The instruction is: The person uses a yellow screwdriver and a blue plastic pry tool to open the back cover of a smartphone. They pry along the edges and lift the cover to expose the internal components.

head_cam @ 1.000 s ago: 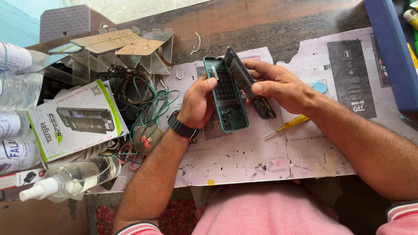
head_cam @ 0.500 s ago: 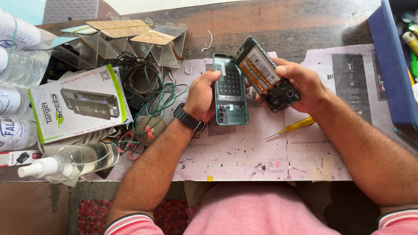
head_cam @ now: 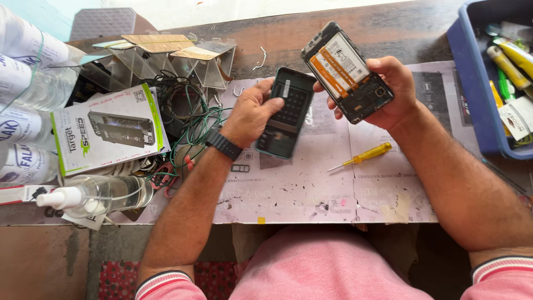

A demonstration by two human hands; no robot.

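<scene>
Back cover [head_cam: 286, 114], dark teal, sits in the left hand [head_cam: 252, 114], thumb across its inner face and fingers behind, held just above the printed mat [head_cam: 311, 189]. Its long axis runs near to far, leaning slightly right at the top. Just beside it on the right, and a touch farther out, the right hand [head_cam: 391, 91] cradles the opened phone body [head_cam: 347, 71], battery side up, fingers wrapped under its edge. That body tilts leftward at the top. The two parts are apart, a narrow gap between them. A yellow screwdriver [head_cam: 361, 156] lies on the mat beneath the right wrist.
</scene>
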